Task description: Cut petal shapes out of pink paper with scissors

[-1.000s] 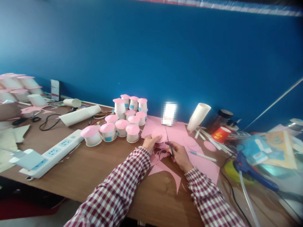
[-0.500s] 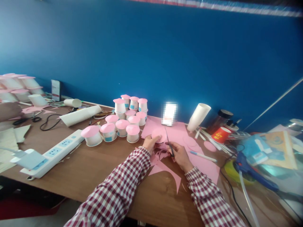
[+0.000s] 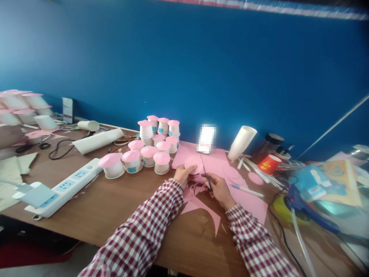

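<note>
My left hand [image 3: 183, 174] pinches a round piece of pink paper [image 3: 193, 163], thumb on top. Closed around the handles of a pair of scissors [image 3: 205, 168] is my right hand [image 3: 218, 187], and the blades point away from me at the right edge of that piece. Pink paper sheets [image 3: 215, 154] lie beneath and behind both hands. Cut pink scraps [image 3: 201, 211] rest on the table just below them. A white marker [image 3: 248, 191] lies on the pink paper to the right of my right hand.
White paper cups [image 3: 161, 165] with pink paper tops stand to the left. A power strip [image 3: 69, 188] lies nearer the table's left front. Tilted against the wall is a white cup stack [image 3: 242, 143]. At right lie a blue glue gun [image 3: 308, 211] and a red cup [image 3: 268, 165].
</note>
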A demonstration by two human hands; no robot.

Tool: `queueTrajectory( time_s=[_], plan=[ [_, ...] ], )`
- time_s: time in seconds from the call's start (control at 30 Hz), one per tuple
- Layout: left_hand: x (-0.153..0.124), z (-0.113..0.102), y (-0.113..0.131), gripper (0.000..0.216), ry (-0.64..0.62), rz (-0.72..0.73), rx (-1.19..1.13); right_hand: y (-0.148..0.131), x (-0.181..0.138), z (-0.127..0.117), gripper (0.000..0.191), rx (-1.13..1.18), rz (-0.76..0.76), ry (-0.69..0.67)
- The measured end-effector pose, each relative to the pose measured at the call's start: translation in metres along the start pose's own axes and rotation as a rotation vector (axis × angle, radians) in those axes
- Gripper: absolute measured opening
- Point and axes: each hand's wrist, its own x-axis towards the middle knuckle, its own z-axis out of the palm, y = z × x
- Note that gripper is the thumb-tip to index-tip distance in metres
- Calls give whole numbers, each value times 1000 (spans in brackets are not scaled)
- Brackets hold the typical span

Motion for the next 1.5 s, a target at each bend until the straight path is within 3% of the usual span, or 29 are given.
queueTrajectory(
  time_s=[1.5],
  plan=[
    [2,-2,-2,24,1,20,71,0,-1,-2,39,-25,-11,-24]
  ],
)
